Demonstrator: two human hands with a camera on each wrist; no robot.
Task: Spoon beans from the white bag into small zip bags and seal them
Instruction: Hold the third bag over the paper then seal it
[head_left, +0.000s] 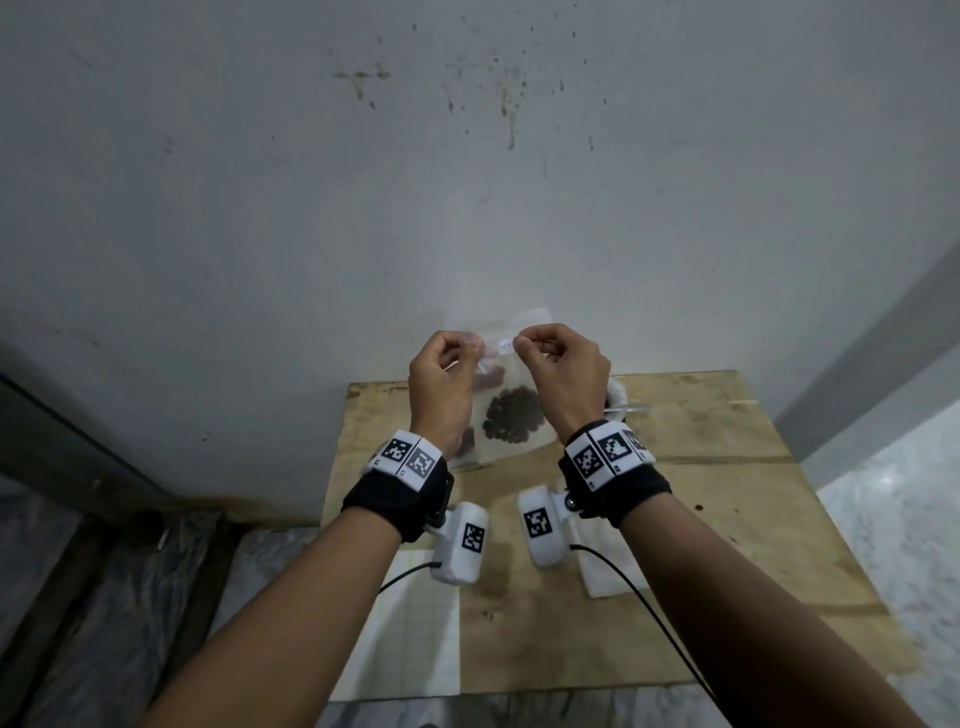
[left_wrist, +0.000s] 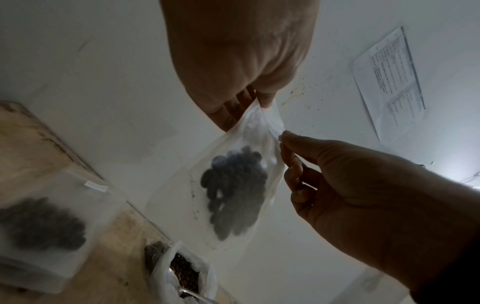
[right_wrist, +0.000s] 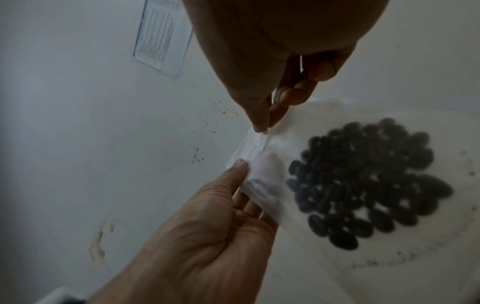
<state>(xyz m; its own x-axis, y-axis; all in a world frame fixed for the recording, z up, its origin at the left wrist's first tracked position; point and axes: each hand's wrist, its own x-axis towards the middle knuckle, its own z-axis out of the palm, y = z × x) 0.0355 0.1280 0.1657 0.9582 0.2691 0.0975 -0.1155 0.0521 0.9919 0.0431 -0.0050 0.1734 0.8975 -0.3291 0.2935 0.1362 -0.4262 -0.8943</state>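
I hold a small clear zip bag (head_left: 511, 395) up in front of the wall, with a clump of dark beans (head_left: 511, 415) hanging in its bottom. My left hand (head_left: 470, 343) pinches the left part of the bag's top strip and my right hand (head_left: 519, 343) pinches the strip just right of it. In the left wrist view the bag (left_wrist: 233, 195) hangs below both pinches. The right wrist view shows the beans (right_wrist: 363, 181) close up. The white bag (left_wrist: 182, 273) of beans stands on the table, mostly hidden behind my right wrist in the head view.
A second zip bag with beans (left_wrist: 39, 222) lies on the plywood table (head_left: 701, 467) below my left hand. A spoon handle (head_left: 626, 410) sticks out by the white bag. White sheets (head_left: 415, 623) lie at the table's near side. A printed paper (left_wrist: 389, 82) hangs on the wall.
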